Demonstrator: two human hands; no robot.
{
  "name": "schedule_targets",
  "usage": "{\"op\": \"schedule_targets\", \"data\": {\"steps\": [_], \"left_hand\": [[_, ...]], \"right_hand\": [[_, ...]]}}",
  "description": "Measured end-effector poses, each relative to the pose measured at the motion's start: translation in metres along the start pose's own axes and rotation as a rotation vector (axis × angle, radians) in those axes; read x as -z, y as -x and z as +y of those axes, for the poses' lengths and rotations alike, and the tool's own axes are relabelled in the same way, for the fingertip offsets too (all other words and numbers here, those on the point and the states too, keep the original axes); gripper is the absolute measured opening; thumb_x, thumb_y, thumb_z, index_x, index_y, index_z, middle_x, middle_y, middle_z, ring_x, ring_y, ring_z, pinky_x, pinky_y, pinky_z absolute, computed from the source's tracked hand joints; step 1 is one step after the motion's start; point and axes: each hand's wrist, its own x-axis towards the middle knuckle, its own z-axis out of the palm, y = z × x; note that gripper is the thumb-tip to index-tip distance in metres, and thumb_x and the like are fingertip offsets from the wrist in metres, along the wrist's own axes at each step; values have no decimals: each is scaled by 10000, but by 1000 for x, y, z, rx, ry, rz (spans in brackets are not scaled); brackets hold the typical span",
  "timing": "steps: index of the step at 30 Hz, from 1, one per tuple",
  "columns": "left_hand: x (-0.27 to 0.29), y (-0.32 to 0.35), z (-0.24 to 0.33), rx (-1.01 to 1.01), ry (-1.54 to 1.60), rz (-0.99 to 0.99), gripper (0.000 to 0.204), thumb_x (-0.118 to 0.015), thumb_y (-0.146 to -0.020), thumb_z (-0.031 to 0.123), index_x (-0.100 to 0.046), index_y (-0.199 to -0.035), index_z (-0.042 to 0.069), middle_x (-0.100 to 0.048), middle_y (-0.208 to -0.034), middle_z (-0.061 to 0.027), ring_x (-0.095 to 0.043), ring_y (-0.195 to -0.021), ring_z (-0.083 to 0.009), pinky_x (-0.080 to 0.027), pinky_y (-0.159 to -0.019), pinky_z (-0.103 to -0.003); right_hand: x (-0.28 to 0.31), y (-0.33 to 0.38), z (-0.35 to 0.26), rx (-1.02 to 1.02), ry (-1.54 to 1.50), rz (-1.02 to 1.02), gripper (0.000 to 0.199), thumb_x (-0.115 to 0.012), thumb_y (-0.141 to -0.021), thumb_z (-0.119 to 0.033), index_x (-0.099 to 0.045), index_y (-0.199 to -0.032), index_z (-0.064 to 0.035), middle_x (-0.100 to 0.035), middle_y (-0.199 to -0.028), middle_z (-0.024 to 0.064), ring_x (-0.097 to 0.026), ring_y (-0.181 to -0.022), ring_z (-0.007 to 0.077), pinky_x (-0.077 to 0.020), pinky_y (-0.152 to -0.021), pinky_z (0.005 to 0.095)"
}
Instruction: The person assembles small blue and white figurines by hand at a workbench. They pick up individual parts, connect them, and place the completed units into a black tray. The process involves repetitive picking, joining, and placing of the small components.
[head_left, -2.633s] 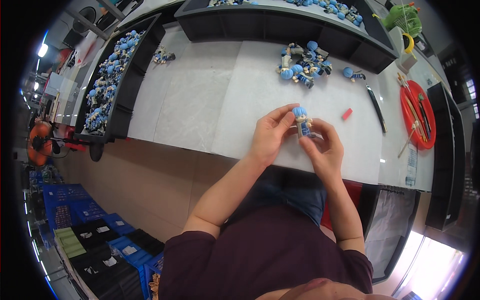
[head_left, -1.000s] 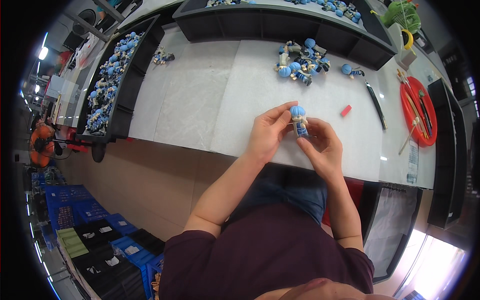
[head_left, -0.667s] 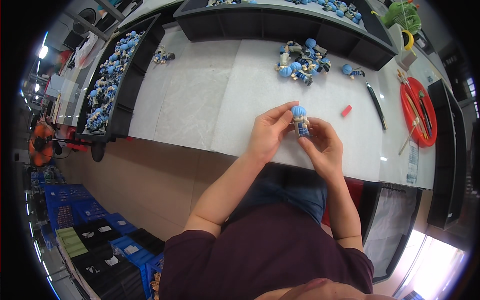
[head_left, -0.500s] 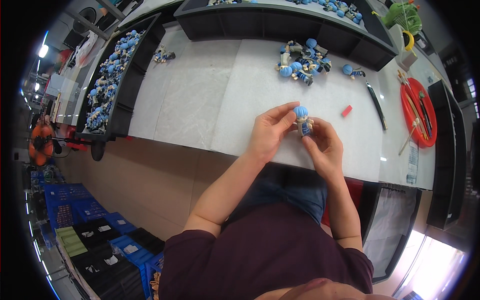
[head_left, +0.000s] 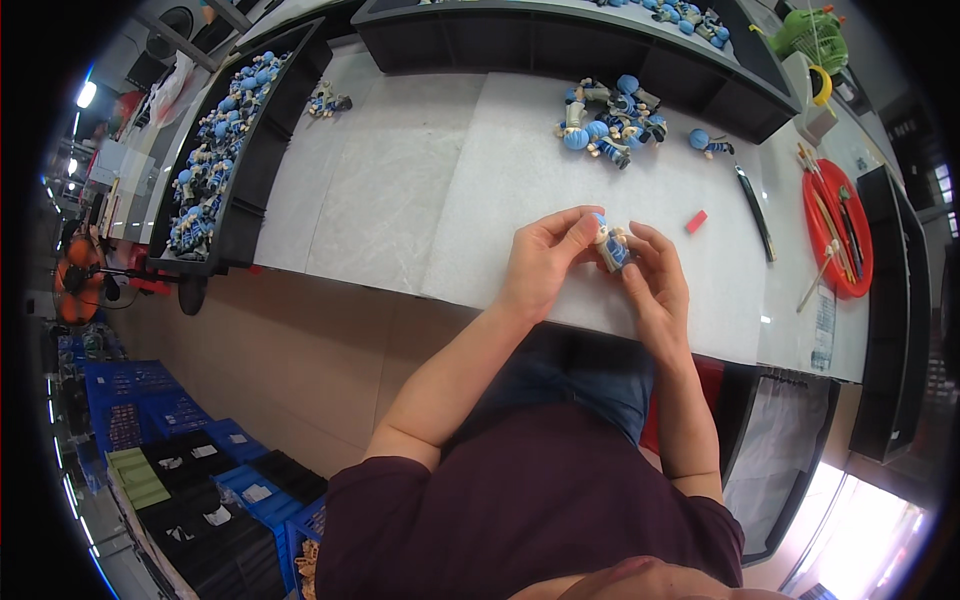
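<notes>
Above the near edge of the work table, a small blue-haired toy figurine [head_left: 615, 251] in blue and cream is held between my two hands. My left hand [head_left: 541, 262] pinches its head between thumb and fingers, covering much of the blue hair. At the other side, my right hand [head_left: 661, 293] curls around the lower body, its thumb by the feet. The figurine tilts, head toward my left hand. Beyond the hands lies a pile of similar figurines [head_left: 628, 112], with a single figurine [head_left: 709, 143] to its right. A small red block [head_left: 696, 222] rests right of my hands.
A black pen-like tool [head_left: 755, 212] lies right of the red block. Farther right, a red oval tray [head_left: 861, 275] holds brushes. Black bins of figurines stand at the left [head_left: 243, 212] and back [head_left: 560, 48]. Another figurine [head_left: 326, 101] lies near the left bin.
The figurine has tipped, its head leaning toward my left hand and its feet toward the right. My left fingers now cover more of its hair. My right fingers have shifted slightly.
</notes>
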Motion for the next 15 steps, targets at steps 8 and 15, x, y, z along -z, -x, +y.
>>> {"op": "schedule_targets", "data": {"steps": [8,15], "left_hand": [[1,0,0,2,5,-3,317,-525,-885,210,-551,-1060,-53,-606,-870,-78,-581,-763,-150,-495,-691,-315],[-2,0,1,12,34,56,358,-575,-858,190,-530,-1117,-53,-612,-910,-79,-569,-797,-122,-486,-717,-261]], "right_hand": [[-1,0,-2,12,10,-4,394,-439,-871,12,-347,-1252,-26,-481,-1123,128,-506,-982,165,-433,-863,299],[-2,-1,-2,60,-52,74,456,-539,-798,68,-378,-1216,-18,-492,-1090,118,-513,-949,155,-450,-829,284]]}}
